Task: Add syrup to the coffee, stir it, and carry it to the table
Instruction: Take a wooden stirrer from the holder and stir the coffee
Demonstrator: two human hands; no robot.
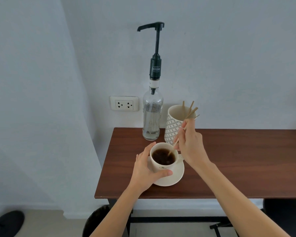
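Note:
A cream cup [161,167] of dark coffee [163,157] stands on a cream saucer [177,175] near the left end of the brown table [237,161]. My left hand [146,170] wraps around the cup's left and front side. My right hand [190,144] pinches a thin wooden stir stick [176,141] whose lower end dips into the coffee. Behind the cup stands a clear glass syrup bottle [152,115] with a tall black pump [156,48], its spout pointing left.
A patterned white holder [173,124] with several wooden sticks stands right of the bottle, just behind my right hand. A wall socket [124,103] sits to the left. Dark stools [284,214] stand under the table, and a black shoe [7,223] lies at bottom left.

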